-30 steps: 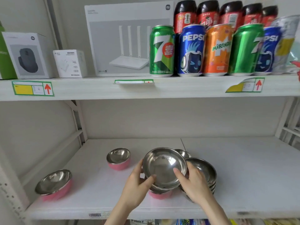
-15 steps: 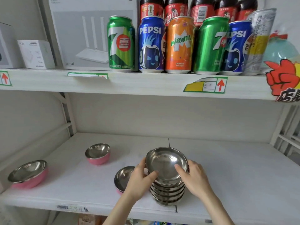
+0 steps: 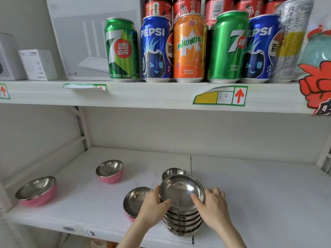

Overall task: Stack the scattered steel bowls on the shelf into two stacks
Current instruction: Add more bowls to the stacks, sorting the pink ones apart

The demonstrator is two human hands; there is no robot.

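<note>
A stack of several steel bowls (image 3: 182, 221) stands near the front edge of the lower shelf (image 3: 259, 194). Its top bowl (image 3: 180, 190) is tilted toward me. My left hand (image 3: 155, 205) grips that bowl's left rim and my right hand (image 3: 214, 206) grips its right rim. A pink-sided steel bowl (image 3: 135, 199) sits just left of the stack, partly behind my left hand. Another steel bowl (image 3: 173, 171) peeks out behind the stack. Two more pink-sided bowls rest farther left: one (image 3: 109, 170) mid-shelf, one (image 3: 36, 190) at the far left.
The upper shelf (image 3: 143, 94) overhangs, carrying soda cans (image 3: 189, 49), bottles and white product boxes (image 3: 38, 64). A metal upright (image 3: 81, 129) stands at the back left. The right half of the lower shelf shows bare white surface.
The tilted bowl went from above a pink bowl over to the steel stack and now rests on top of it. Both hands stayed on its rim. The camera shifted right and closer.
</note>
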